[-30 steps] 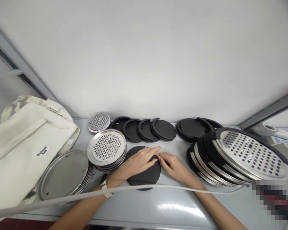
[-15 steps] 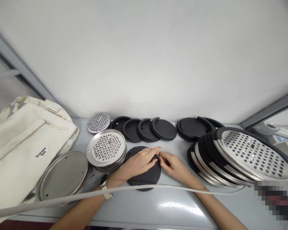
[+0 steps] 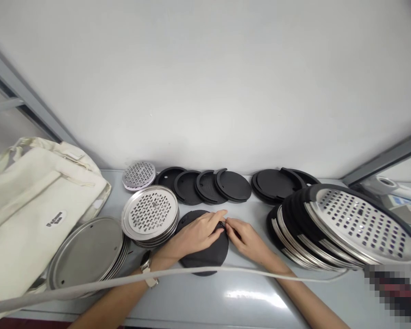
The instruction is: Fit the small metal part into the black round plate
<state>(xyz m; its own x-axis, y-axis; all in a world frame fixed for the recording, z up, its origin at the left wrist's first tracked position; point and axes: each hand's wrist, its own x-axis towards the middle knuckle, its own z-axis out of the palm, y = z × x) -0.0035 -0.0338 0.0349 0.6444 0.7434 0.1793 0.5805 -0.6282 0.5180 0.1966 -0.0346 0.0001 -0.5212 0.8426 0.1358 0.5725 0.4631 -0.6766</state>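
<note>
A round flat black disc [image 3: 205, 256] lies in front of me on the grey table. Across its upper part rests my left hand [image 3: 202, 233], palm down, thumb and fingers closed at the disc's right edge. My right hand [image 3: 245, 237] pinches that same edge from the right, its fingertips meeting those of the left. A small dark raised bit [image 3: 222, 224] of the rim shows between the two hands; its shape is mostly hidden by the fingers. A watch with a pale strap [image 3: 151, 278] is on my left wrist.
Left stand stacked plain metal discs [image 3: 85, 251], perforated metal grater discs [image 3: 150, 212] and a cream bag [image 3: 37, 196]. Behind lie overlapping black discs [image 3: 233, 185] and more black discs [image 3: 277, 183]. A leaning stack of rimmed grater discs [image 3: 363, 224] is right. A pale cable [image 3: 226, 269] crosses in front.
The view has shifted slightly. Both hands stay at the disc's right edge, with the fingertips a little closer together; the disc itself looks the same.
</note>
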